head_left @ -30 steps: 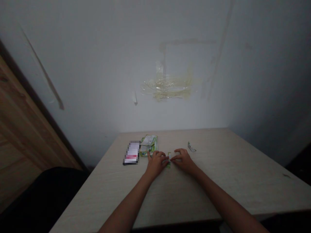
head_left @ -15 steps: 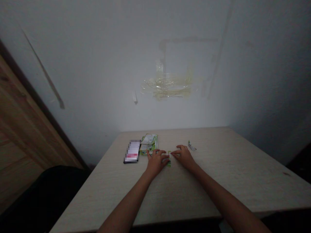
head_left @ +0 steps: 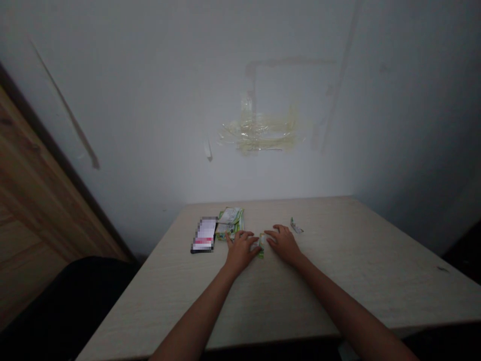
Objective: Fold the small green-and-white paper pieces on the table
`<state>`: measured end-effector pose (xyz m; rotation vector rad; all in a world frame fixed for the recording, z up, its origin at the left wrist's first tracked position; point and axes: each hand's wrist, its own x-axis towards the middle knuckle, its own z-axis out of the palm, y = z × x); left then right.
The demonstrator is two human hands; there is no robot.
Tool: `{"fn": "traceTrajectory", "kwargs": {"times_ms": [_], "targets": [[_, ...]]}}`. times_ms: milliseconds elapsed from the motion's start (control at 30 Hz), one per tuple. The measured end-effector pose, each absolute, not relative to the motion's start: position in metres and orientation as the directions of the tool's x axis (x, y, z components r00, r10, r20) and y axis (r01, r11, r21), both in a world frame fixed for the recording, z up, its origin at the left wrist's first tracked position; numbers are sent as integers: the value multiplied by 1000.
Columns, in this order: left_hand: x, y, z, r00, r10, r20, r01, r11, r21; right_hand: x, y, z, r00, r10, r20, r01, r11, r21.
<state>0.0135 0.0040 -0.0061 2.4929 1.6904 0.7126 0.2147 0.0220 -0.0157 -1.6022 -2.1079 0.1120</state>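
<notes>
A small green-and-white packet (head_left: 261,245) lies flat on the table between my two hands. My left hand (head_left: 239,249) rests at its left edge, fingers spread and the thumb touching or very near the packet; part of the packet is hidden under the fingers. On the other side my right hand (head_left: 284,244) is open, thumb and index finger apart, the fingertips just beside the packet's right edge. Beyond my left fingers lies a pile of green-and-white packets (head_left: 230,216). Fine print on them is too small to read.
A phone (head_left: 205,234) with a blurred-out screen lies left of the pile. A crumpled scrap (head_left: 296,226) sits beyond my right hand. The wooden table (head_left: 338,240) meets a pale wall (head_left: 158,100) with peeling tape (head_left: 259,133). A dark chair-like shape (head_left: 75,296) stands at left.
My right thumb and index finger have parted and drawn slightly off the small packet, so more of it shows. The left hand has barely moved.
</notes>
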Motion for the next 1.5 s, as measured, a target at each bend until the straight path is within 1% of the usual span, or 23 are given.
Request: {"fn": "traceTrajectory", "kwargs": {"times_ms": [100,200,433,567,633,867,967,1067,1200,1333,1500], "targets": [[14,4,-6,284,897,338,876,-386,288,216,21,-16,-209,930,303,894,307,-326],[15,4,-5,280,900,334,869,-385,310,217,22,-18,-222,926,306,879,326,-347],[21,1,-1,223,926,304,847,-339,410,223,31,-27,-213,893,396,777,401,-486],[23,0,1,181,940,290,838,-302,455,225,36,-33,-146,878,457,707,416,-573],[24,-1,2,177,938,298,826,-307,473,224,36,-34,-117,873,474,683,417,-600],[25,-3,4,202,908,366,787,-373,492,216,31,-30,-117,853,508,551,481,-682],[25,-4,5,199,903,379,761,-387,521,218,34,-30,-81,865,495,519,461,-720],[26,-6,5,206,893,400,763,-403,506,221,38,-31,-66,875,480,480,449,-753],[28,-6,2,215,884,415,754,-421,504,221,38,-31,-71,875,479,438,459,-773],[30,-5,-1,217,896,386,750,-406,522,219,35,-27,-109,874,473,409,473,-780],[31,-3,-2,194,922,335,743,-361,564,220,33,-25,-138,863,486,418,496,-761]]}}
